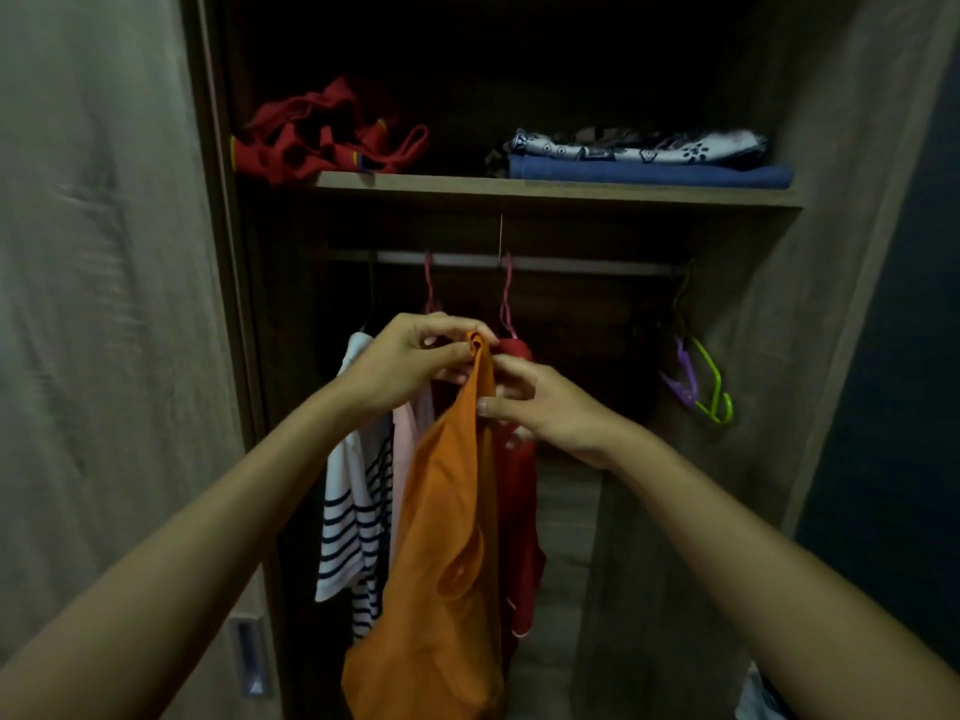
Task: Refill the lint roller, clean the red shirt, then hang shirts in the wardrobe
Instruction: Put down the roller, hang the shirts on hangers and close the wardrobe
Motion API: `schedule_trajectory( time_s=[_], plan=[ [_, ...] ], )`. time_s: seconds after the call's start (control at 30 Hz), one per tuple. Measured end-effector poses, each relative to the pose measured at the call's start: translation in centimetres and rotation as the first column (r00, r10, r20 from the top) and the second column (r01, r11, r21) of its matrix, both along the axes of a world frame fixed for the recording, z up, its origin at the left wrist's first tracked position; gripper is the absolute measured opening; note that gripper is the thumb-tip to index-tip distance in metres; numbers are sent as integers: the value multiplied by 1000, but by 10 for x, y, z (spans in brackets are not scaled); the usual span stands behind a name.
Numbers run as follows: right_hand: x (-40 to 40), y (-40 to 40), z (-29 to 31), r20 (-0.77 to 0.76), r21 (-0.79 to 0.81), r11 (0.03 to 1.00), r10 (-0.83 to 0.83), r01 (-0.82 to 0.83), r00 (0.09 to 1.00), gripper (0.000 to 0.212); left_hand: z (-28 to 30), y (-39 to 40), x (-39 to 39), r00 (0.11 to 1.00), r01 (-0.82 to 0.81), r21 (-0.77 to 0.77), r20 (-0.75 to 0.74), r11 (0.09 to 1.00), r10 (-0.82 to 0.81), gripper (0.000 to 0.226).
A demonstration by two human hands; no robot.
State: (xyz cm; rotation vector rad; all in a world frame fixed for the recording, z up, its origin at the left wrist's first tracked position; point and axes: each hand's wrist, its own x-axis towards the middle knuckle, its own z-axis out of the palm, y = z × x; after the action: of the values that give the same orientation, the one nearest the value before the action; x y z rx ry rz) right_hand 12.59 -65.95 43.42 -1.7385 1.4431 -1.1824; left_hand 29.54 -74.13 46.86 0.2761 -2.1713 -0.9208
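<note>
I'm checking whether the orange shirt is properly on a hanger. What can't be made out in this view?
- Hanger under the orange shirt: hidden by the left hand and right hand, head view.
- Orange shirt's hem: cut off by the bottom edge.
- Red shirt: mostly behind the orange one.
- Upper shelf back: lost in darkness.

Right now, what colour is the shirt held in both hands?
Orange shirt, plain; seen in the head view.
</note>
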Motion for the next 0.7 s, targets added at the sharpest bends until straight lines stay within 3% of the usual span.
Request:
schedule_trajectory(
  time_s=[0.1,0.17,0.2,0.27,0.33,0.4,0.57,0.7],
  plan=[
    [2,-5,2,-77,-121,986,-122,112,990,27,-7,-1,3,998,24,78,-67,997,-19,27],
    [3,-6,3,-52,-166,968,-199,189,979,25,-15,-5,1,994,-28,153,-104,988,44,27],
    [3,-7,4,-7,-185,954,-240,234,971,23,-20,-8,-2,992,-73,213,-88,974,94,26],
    [0,-7,6,114,-227,920,-302,320,947,19,-37,-16,-6,983,-182,282,84,942,165,22],
    [-5,-5,11,212,-265,873,-361,409,908,20,-61,-23,-2,947,-176,102,288,979,140,22],
    [-12,-1,16,247,-278,831,-423,482,872,21,-79,-20,6,930,-84,-41,355,996,93,17],
    [-39,19,17,307,-216,793,-498,569,811,11,-58,-17,13,992,-75,239,117,968,48,20],
    [-65,40,-3,168,-61,809,-568,584,805,9,-31,-17,-2,994,-110,148,-9,983,113,21]
  ],
)
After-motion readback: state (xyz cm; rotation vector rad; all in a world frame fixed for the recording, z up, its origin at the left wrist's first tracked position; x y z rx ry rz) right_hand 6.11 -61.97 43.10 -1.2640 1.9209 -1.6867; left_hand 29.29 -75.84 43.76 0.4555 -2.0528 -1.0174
